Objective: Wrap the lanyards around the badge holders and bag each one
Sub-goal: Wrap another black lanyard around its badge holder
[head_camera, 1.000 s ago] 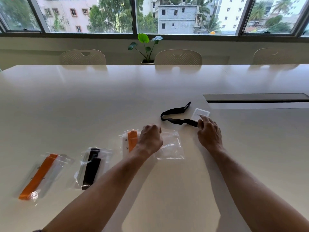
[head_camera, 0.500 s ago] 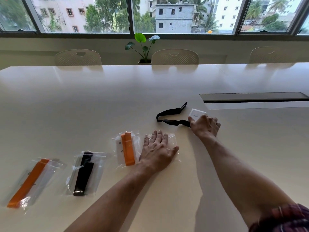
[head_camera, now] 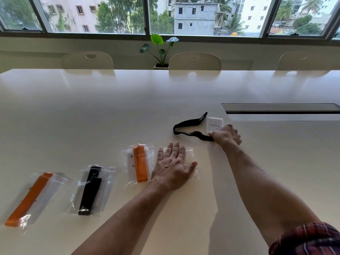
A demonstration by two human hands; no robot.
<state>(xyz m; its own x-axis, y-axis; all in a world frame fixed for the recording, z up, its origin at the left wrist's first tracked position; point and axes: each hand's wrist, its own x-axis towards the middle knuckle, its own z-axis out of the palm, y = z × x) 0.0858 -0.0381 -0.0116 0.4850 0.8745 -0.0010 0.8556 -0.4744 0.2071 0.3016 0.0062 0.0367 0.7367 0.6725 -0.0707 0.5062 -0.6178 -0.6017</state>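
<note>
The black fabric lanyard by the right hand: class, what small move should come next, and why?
Probably draw the black fabric lanyard and its clear plastic badge holder closer for wrapping. The right hand grips them at their joint, the strap lies unwound, and the left hand lies flat on an empty clear plastic bag.

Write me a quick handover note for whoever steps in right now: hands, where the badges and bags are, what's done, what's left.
Left hand: flat, fingers spread, pressing the empty bag on the table.
Right hand: grips the black lanyard where it joins the unwrapped badge holder.
Done: three bagged sets lie in a row to the left: orange, black, orange.
Left: wrap this black lanyard around its holder and slip it into the empty bag.
</note>
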